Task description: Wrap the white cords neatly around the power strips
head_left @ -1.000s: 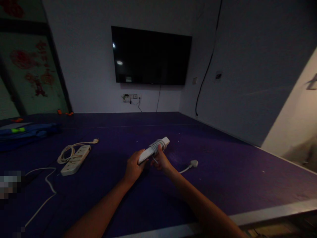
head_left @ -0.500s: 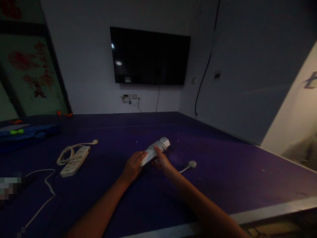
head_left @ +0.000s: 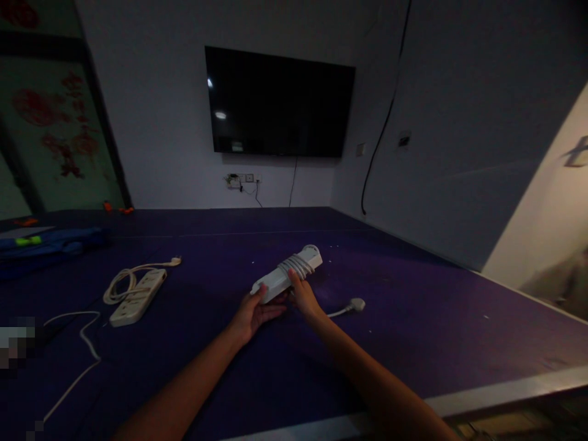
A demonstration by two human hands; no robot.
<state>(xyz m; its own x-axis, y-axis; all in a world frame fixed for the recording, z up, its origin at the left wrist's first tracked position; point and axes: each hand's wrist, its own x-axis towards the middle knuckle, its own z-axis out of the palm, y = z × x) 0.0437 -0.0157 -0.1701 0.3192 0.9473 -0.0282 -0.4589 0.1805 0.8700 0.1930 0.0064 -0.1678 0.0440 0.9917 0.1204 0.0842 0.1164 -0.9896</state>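
A white power strip (head_left: 287,274) with its cord wound round the far half is held just above the dark purple table (head_left: 413,306). My left hand (head_left: 252,313) cups the strip's near end from below, thumb against its side. My right hand (head_left: 301,297) grips the strip at the wound cord. The cord's loose end trails right to a white plug (head_left: 357,304) lying on the table.
A second power strip (head_left: 136,296) with a coiled cord lies at the left. Another white cable (head_left: 82,343) snakes near the left edge. A blue bag (head_left: 50,242) lies at the far left. A black TV (head_left: 278,104) hangs on the wall.
The strip has tilted and shifted slightly right and up. My left hand has slid from on top of the near end to under it.
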